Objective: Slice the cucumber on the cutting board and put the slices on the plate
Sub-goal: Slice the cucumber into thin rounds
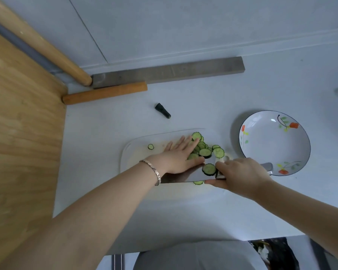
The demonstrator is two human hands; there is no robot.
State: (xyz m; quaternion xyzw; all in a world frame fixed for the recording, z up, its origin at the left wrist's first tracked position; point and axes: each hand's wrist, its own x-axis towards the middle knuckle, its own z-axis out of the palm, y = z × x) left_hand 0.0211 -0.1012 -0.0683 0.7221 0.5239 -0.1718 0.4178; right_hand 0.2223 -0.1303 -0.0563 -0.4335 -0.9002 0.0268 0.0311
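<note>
Flat, open left hand point(179, 155) pushes green cucumber slices point(205, 151) onto the broad steel knife blade point(185, 175), gripped by the right hand point(240, 175); slices may slide off before reaching the white flowered plate point(261, 151) at three o'clock.

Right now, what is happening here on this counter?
A person is gathering cucumber slices on the white cutting board. The left hand lies flat against the pile, and the right hand holds a knife laid flat, with one slice on its blade. One slice lies apart on the board. The flowered plate on the right holds no slices yet. A dark cucumber end lies on the counter.
</note>
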